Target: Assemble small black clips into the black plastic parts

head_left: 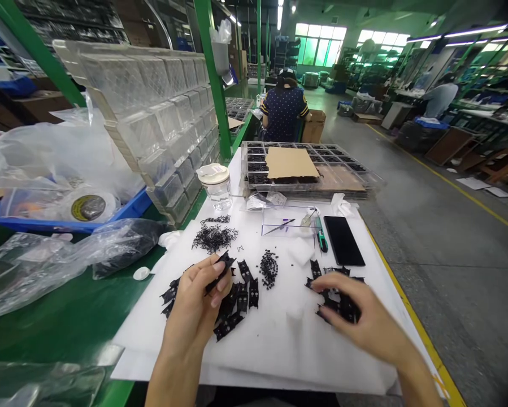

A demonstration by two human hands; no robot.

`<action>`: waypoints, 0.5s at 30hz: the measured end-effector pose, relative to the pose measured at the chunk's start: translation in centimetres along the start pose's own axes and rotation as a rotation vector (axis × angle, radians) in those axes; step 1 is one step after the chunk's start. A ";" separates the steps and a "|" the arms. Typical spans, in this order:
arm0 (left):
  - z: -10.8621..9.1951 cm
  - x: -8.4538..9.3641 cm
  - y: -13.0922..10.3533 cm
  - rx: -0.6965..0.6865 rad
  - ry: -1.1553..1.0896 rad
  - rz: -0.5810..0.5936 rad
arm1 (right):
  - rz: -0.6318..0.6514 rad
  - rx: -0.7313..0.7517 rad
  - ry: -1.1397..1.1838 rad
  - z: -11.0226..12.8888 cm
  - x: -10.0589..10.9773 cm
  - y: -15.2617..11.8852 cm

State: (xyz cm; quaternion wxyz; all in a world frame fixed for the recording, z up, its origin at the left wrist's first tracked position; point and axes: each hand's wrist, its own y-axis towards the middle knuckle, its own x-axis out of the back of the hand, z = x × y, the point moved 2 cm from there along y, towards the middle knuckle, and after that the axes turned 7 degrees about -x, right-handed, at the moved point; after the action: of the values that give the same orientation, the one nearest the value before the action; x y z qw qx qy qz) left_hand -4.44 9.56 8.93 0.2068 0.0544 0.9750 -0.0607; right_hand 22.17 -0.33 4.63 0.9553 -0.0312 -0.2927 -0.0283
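My left hand [203,291] pinches a small black plastic part [220,272] between thumb and fingers, raised over a pile of similar black parts [242,297]. At the right, my right hand [355,308] hovers over a second pile of black parts [341,305]; its thumb and fingers are apart with nothing between them. Between the hands lies a heap of tiny black pieces [269,268]. Beyond my left hand, thin black wire-like pieces [215,237] are spread on the white foam sheet [279,345].
A lidded clear jar [218,189], a shallow clear tray [274,232] with tweezers [279,226], a green cutter [322,239] and a black phone [344,241] stand farther back. Behind them are compartment trays under cardboard [291,163]. A person [284,107] sits ahead. Clear bins [169,121] rise at left.
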 end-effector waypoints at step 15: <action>2.4 -2.8 -0.9 0.094 -0.033 0.108 | -0.477 -0.047 -0.037 -4.2 2.4 15.9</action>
State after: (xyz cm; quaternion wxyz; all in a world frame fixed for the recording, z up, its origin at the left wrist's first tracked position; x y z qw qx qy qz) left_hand -1.07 8.06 7.96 0.2230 0.1157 0.9632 -0.0958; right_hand 27.66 15.11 1.79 0.9151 0.0161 -0.3083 -0.2594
